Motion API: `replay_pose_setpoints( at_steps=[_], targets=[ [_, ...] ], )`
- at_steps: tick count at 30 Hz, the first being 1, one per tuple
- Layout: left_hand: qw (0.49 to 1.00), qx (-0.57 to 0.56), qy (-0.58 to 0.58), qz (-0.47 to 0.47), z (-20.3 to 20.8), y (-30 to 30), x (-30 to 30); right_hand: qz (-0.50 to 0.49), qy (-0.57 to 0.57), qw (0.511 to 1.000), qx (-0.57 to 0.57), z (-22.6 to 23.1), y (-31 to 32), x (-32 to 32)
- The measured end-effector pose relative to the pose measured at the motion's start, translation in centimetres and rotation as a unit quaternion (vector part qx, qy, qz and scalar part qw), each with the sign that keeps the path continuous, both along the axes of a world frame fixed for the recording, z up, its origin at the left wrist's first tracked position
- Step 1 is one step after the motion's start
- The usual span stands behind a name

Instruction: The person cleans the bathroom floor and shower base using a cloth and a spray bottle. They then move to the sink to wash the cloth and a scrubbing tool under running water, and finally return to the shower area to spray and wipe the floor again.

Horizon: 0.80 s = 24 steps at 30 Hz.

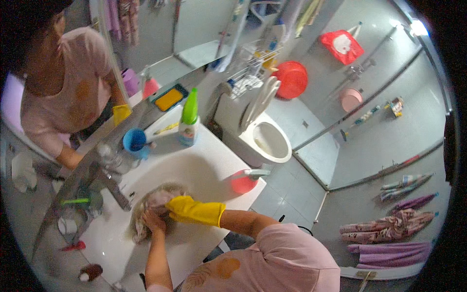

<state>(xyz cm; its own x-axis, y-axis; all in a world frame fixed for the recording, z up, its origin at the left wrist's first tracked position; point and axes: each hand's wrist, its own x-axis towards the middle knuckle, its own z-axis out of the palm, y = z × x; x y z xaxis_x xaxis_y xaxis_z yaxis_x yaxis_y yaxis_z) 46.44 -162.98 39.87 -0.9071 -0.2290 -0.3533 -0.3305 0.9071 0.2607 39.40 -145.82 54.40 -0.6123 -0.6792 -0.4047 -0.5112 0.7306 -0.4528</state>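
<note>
A wet, grey-beige bundle (141, 214) with a fuzzy outline and a pinkish patch lies in the white washbasin (189, 170), below the faucet (114, 187). It looks like cloth, but blur hides its exact kind. My bare left hand (154, 221) grips its near side, fingers bent over it. Beside it, my right hand (187, 210), in a yellow rubber glove, is closed on the bundle's right part; the gloved fingertips are partly hidden in its folds.
On the counter stand a green-capped bottle (188, 119), a blue cup (135, 141) and a red container (243, 181) at the right corner. A yellow sponge (169, 99) sits in a dark tray behind. The toilet (267, 138) is beyond the basin; a mirror (112, 58) rises at left.
</note>
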Motion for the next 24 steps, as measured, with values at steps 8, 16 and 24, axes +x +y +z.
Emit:
replay_pose_setpoints(
  at_steps=[8, 16, 24],
  targets=[
    [0.993, 0.041, 0.105, 0.040, 0.2, -1.3, 1.7, -0.090, -0.035, 0.969, -0.229, -6.1, 2.3, 0.2],
    [0.821, 0.538, 0.121, 0.148, 19.3, -1.4, 1.7, 0.023, -0.073, 0.902, -0.425, -6.1, -2.8, -0.9],
    [0.604, 0.712, 0.181, 0.310, 23.7, -2.1, 2.6, -0.041, -0.581, 0.749, -0.317, -5.4, -9.7, 0.8]
  ],
)
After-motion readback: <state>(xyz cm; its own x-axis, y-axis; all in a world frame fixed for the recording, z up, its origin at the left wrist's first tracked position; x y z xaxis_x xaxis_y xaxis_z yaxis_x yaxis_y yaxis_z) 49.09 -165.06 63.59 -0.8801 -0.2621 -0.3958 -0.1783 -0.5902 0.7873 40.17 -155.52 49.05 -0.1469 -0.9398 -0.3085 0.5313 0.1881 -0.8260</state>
